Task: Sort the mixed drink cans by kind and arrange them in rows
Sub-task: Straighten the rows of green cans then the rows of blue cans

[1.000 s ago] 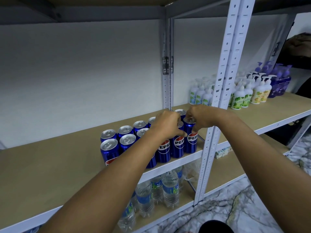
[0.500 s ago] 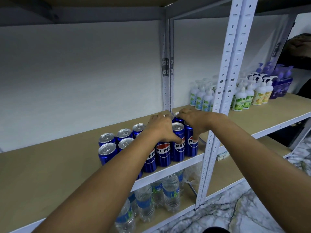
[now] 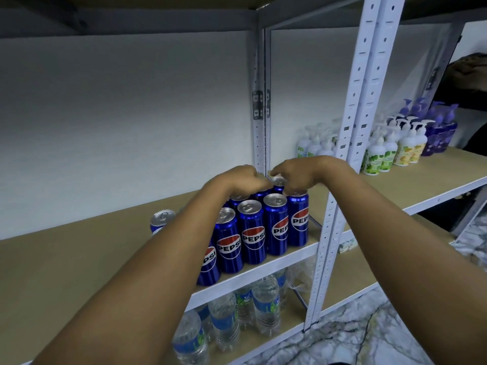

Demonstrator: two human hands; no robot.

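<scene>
Head view: both hands (image 3: 266,177) curled atop rear Pepsi cans (image 3: 278,185).

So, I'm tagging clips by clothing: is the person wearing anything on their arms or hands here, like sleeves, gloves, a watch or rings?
Nothing shows. The left hand and right hand are ungloved, and both forearms are bare right down to the bottom edge of the picture, with no sleeve, watch or bracelet. The fingers are too blurred to rule out a ring.

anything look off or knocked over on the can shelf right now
Nothing stands out. The blue Pepsi cans all stand upright in tight rows at the shelf edge, none tipped or dented. The left hand and right hand are on the back cans.
</scene>
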